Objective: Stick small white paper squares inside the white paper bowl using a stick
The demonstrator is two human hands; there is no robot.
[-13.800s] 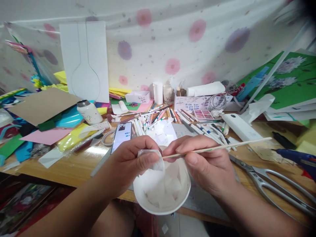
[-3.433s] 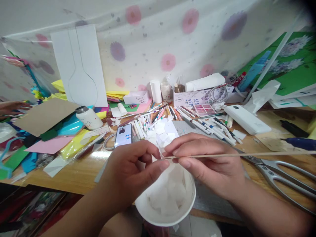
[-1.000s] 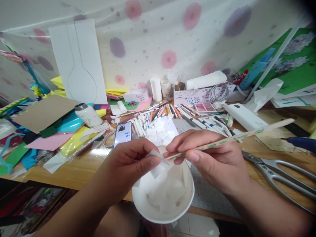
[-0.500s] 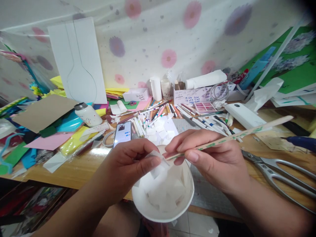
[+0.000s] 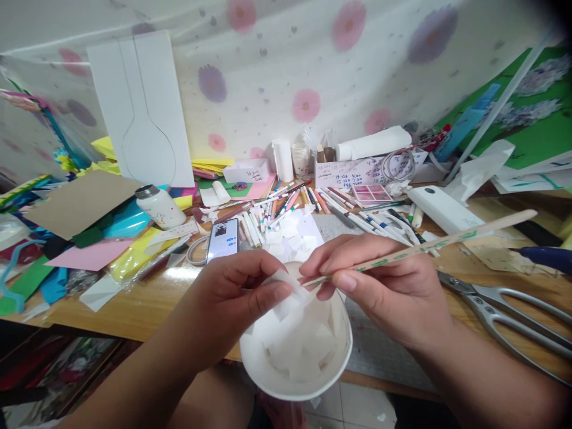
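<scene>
My left hand [image 5: 243, 292] pinches a small piece of thin white paper [image 5: 288, 295] between thumb and fingers. In my right hand [image 5: 384, 280] is a slim wooden stick with green print [image 5: 429, 245], held like a pen and slanting up to the right. Its lower tip meets the edge of the paper. Below both hands sits a white bowl [image 5: 297, 387], with pale paper pieces and a few brownish patches on its inside. What supports the bowl is hidden.
Large scissors [image 5: 496, 310] lie at the right on the wooden table [image 5: 165, 304]. A phone [image 5: 222, 239], scattered markers [image 5: 254, 229] and white paper squares [image 5: 292, 238] are beyond the bowl. A white bottle [image 5: 161, 205] and coloured sheets [image 5: 89, 255] crowd the left. A power bank-like white box [image 5: 440, 208] stands right.
The stick's tip has shifted slightly against the paper, and the paper's edge has turned a little. Both hands keep their grips and nearly the same places.
</scene>
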